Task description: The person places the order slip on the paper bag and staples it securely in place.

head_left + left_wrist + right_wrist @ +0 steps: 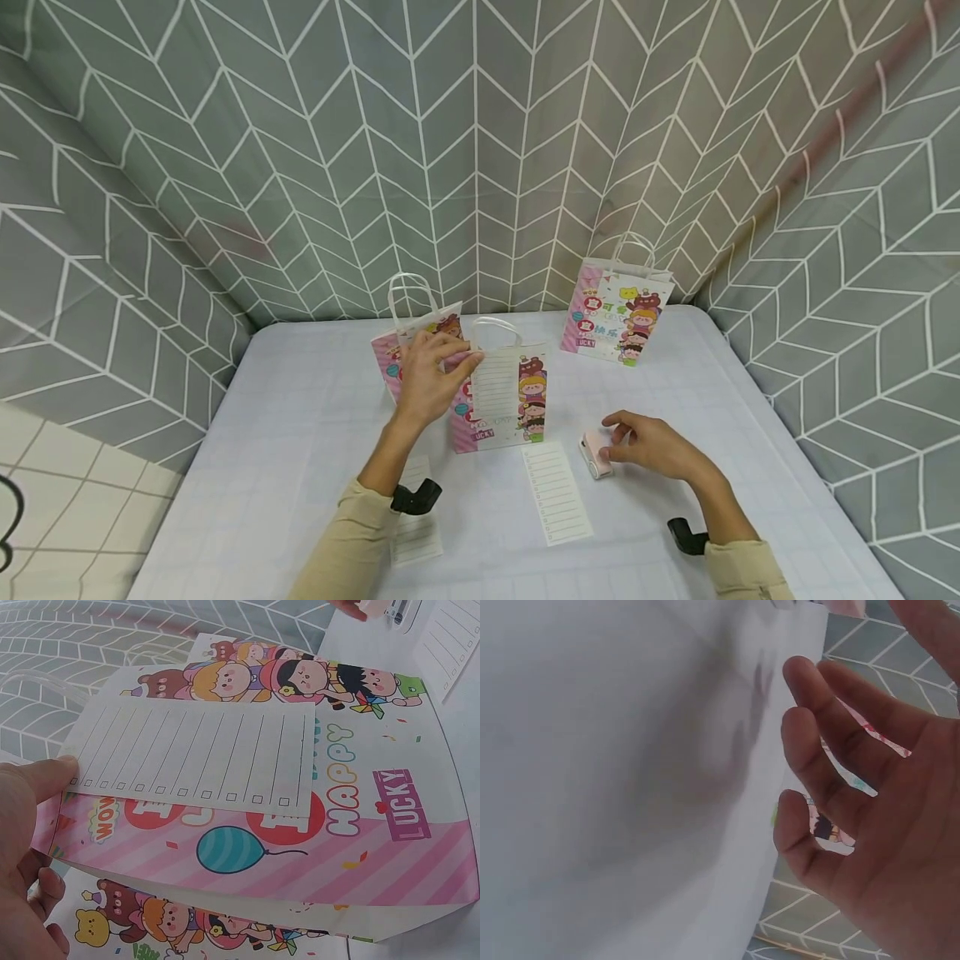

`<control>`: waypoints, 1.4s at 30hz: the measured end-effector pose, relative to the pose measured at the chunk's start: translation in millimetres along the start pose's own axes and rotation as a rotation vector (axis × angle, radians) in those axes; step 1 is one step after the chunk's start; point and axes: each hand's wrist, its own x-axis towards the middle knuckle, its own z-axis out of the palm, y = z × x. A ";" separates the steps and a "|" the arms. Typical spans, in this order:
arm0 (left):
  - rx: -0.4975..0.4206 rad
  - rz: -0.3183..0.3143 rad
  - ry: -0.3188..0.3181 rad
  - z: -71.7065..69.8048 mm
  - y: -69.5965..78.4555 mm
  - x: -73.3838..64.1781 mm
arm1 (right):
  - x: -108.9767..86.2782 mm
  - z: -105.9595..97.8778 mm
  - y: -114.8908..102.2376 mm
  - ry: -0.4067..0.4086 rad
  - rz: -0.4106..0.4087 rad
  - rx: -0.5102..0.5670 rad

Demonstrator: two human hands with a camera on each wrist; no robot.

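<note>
My left hand (435,375) pinches a lined checklist slip (495,385) against the top edge of the front paper gift bag (534,400), thumb on the slip. The left wrist view shows the slip (202,754) flat over the bag's cartoon front (300,851); the fingers behind the bag's edge are partly hidden. My right hand (656,446) is beside a small pink stapler (596,454) lying on the table, thumb at its right side and forefinger over its far end. In the right wrist view the hand's fingers (802,742) are loosely bent, apart from the pink stapler (847,606).
A second gift bag (386,358) stands behind the left hand, and a third bag (615,312) stands at the back right. One loose slip (558,496) lies before the front bag; another slip (416,542) is partly under the left forearm. A patterned grey curtain (480,167) surrounds the white-covered table (300,433).
</note>
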 end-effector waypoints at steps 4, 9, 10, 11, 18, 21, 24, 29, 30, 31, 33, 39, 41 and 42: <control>-0.001 0.003 0.002 -0.4 0.0 0.1 | -0.9 4.5 2.5 -0.029 0.020 0.010; -0.007 0.015 0.004 -0.6 0.9 0.6 | -0.8 8.0 3.3 -0.049 0.050 0.022; -0.007 0.016 0.005 -0.7 1.3 0.7 | -0.7 8.6 3.1 -0.055 0.056 0.023; -0.007 0.015 0.005 -0.7 1.4 0.7 | -0.7 9.2 2.7 -0.060 0.060 0.026; -0.006 0.006 0.002 -1.1 1.9 0.8 | 0.4 13.1 -1.0 -0.075 0.078 0.026; -0.012 0.005 0.000 -1.3 1.7 0.8 | 1.6 14.4 -2.8 -0.081 0.067 0.024; -0.017 0.002 -0.002 -1.0 1.6 0.7 | 2.4 15.6 -3.6 -0.089 0.050 0.023; -0.019 0.003 -0.002 -0.5 1.8 0.2 | 2.3 17.6 -4.2 -0.097 0.038 0.038; -0.017 0.004 -0.001 -0.5 1.8 0.1 | 2.5 18.2 -4.0 -0.098 0.036 0.041; -0.016 0.003 -0.002 -0.5 1.8 0.0 | 2.5 18.6 -3.8 -0.098 0.030 0.042; -0.013 0.001 -0.003 -0.3 1.7 -0.2 | 2.8 19.4 -3.4 -0.098 0.018 0.044; -0.009 -0.002 -0.002 -0.2 1.5 -0.1 | 3.6 19.8 -1.9 -0.105 -0.021 0.057; -0.009 -0.004 -0.001 -0.3 1.5 0.1 | 3.7 19.5 -1.9 -0.106 -0.036 0.060; -0.008 -0.004 -0.001 -0.4 1.4 0.3 | 3.7 19.2 -2.1 -0.106 -0.047 0.061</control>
